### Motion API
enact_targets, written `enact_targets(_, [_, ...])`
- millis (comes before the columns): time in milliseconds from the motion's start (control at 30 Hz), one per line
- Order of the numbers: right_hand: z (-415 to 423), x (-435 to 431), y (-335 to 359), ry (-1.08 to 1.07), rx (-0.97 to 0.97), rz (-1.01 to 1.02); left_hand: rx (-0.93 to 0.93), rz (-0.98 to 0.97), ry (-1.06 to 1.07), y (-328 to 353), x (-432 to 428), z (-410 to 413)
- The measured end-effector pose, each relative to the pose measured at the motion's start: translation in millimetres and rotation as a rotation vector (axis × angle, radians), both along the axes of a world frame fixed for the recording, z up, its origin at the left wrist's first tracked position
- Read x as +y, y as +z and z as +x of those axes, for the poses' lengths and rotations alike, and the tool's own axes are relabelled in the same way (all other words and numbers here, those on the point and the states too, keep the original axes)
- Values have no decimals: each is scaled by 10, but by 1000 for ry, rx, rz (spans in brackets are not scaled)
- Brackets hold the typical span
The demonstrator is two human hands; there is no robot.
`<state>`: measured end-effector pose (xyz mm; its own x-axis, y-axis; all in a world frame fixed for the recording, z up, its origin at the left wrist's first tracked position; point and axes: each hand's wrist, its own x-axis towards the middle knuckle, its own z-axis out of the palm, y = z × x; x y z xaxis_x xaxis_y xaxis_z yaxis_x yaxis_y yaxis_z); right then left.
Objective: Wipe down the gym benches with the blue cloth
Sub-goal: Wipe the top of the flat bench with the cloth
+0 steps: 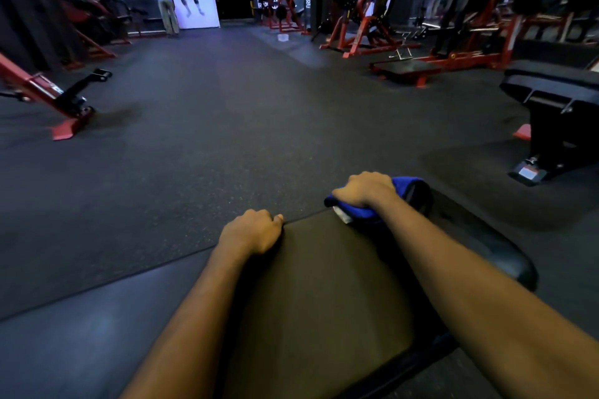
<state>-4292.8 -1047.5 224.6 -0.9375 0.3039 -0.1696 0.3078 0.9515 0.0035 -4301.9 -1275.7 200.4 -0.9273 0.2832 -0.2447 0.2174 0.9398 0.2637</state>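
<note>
A black padded gym bench (327, 285) fills the lower middle of the head view, running away from me. My right hand (366, 188) presses a bunched blue cloth (405, 186) onto the bench's far right end, fingers closed over it. A white tag shows under the cloth's near edge. My left hand (251, 232) curls over the bench's far left edge, fingers wrapped down its side. Both forearms stretch over the pad.
Another black bench (557, 91) stands at the right. Red-framed machines (366, 19) line the back and right, and a red machine leg (64, 107) juts in from the left. A person (167, 10) stands far back by a wall poster. Dark rubber floor (210, 126) lies ahead.
</note>
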Motion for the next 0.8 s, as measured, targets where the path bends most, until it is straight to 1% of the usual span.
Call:
enact_targets(67, [-10, -222, -56, 94, -14, -31, 2, -10, 9, 6, -84, 19])
enact_targets(133, [-8, -222, -23, 126, -43, -82, 17, -10, 22, 24, -115, 57])
enact_targets(200, [-7, -145, 29, 63, -47, -116, 49, -12, 25, 34, -172, 99])
enact_targets(267, [10, -218, 14, 4, -17, -59, 65, -13, 33, 32, -244, 142])
enact_targets(300, [12, -354, -2, 15, -7, -23, 67, -15, 37, 33, -277, 150])
enact_targets(333, [16, -537, -12, 60, -8, -17, 68, -19, 45, 37, -315, 149])
enact_targets(433, [-18, -950, -55, 221, -41, -87, 68, -46, 76, 61, -457, 150])
enact_targets(467, [-35, -952, -39, 224, -55, -117, 65, -53, 82, 68, -501, 151])
enact_targets(533, [-52, -823, 8, 160, -66, -157, 64, -57, 87, 76, -602, 156])
enact_targets(633, [21, -800, -26, 56, -6, -66, 55, -47, 95, 72, -741, 195])
enact_targets(700, [52, -1031, -38, 122, 12, -31, 55, -48, 113, 93, -832, 213])
enact_targets(800, [49, -1176, -18, 215, -39, -103, 35, -50, 147, 115, -967, 256])
